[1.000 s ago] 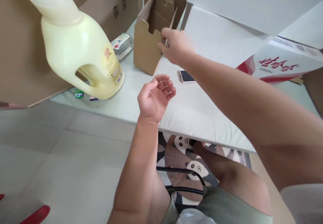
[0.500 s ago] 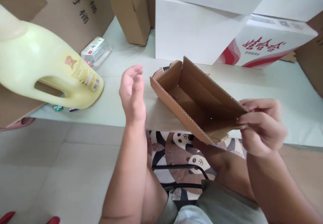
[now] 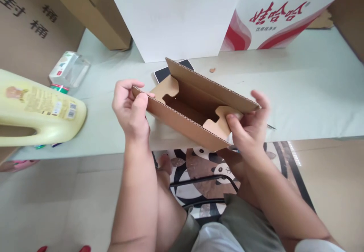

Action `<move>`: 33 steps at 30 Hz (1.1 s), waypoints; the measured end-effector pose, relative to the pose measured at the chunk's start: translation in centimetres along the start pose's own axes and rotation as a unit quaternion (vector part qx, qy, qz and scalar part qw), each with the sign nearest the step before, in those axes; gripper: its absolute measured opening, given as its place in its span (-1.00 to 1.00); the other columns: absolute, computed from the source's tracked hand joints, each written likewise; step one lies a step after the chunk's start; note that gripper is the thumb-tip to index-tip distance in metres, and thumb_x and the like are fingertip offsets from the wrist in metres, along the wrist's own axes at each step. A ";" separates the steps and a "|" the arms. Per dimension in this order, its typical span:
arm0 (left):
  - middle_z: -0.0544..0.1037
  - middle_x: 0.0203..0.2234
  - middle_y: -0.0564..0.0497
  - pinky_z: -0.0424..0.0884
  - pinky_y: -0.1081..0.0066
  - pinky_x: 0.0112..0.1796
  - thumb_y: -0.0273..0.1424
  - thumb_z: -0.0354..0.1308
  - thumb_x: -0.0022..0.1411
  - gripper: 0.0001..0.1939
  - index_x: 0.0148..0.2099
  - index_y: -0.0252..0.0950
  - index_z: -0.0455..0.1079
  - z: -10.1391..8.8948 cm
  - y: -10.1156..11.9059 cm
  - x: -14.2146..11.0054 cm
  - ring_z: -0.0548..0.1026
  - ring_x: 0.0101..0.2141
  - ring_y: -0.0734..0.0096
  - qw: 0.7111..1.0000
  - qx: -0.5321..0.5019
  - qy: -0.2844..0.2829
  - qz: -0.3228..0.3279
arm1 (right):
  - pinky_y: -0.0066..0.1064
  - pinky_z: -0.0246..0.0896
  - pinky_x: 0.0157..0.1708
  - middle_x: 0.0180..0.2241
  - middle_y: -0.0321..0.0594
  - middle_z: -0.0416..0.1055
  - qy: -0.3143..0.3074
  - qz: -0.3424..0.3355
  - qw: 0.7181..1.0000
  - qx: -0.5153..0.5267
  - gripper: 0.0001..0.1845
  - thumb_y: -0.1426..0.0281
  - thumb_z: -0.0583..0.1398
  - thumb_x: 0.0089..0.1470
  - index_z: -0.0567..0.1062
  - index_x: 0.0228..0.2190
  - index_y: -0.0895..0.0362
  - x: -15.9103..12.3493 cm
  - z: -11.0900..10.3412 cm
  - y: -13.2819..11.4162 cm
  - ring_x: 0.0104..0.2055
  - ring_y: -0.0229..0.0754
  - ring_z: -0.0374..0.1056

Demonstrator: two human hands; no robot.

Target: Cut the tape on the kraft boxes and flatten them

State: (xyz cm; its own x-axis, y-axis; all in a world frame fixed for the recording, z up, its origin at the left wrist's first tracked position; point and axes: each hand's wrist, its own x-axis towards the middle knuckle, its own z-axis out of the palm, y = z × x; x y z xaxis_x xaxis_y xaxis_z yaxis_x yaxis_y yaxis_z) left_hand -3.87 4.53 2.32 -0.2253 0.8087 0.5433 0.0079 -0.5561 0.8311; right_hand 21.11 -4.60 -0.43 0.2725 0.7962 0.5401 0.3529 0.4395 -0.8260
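A brown cardboard box (image 3: 184, 125) is held tilted over the table's front edge, its opening facing up toward me. Notched end flaps fold inward at both ends, and the two long sides stand apart. My left hand (image 3: 132, 110) pinches the near-left corner between thumb and fingers. At the other end, my right hand (image 3: 250, 123) has its thumb pressed on the right end flap, with its fingers behind the box. Behind the box, a dark flat device with a white rim (image 3: 162, 74) lies partly hidden on the table.
A yellow detergent jug (image 3: 62, 119) and a clear plastic container (image 3: 72, 70) stand on the left of the cloth-covered table (image 3: 307, 85). White cartons (image 3: 182, 21) and a tall cardboard box (image 3: 105, 21) line the back. A small brown scrap (image 3: 212, 70) lies behind the held box.
My left hand has closed on the box's left corner. My right hand has moved left, its thumb now on the right flap. The end flaps now fold inward, and the view has shifted.
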 end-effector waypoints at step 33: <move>0.72 -0.11 0.02 0.51 0.10 0.20 -0.33 0.31 0.28 -0.88 -0.18 -0.13 0.68 1.2 2.3 -1.0 0.64 0.02 0.15 0.976 0.170 -0.135 -0.033 | 0.19 0.06 0.43 0.13 -0.21 0.37 -0.086 -0.064 0.994 -0.028 -0.59 0.27 -0.02 0.25 0.61 -0.15 -0.08 -0.5 -1.4 0.2 0.33 0.10 0.25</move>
State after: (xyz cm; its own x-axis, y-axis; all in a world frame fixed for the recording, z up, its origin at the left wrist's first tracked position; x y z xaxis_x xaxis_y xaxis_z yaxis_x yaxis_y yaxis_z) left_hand -2.46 2.71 3.86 0.0285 0.8870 0.4608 0.3359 -0.4427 0.8314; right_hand 22.31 -5.52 -0.61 0.0659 0.7965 0.6010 0.4251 0.5225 -0.7391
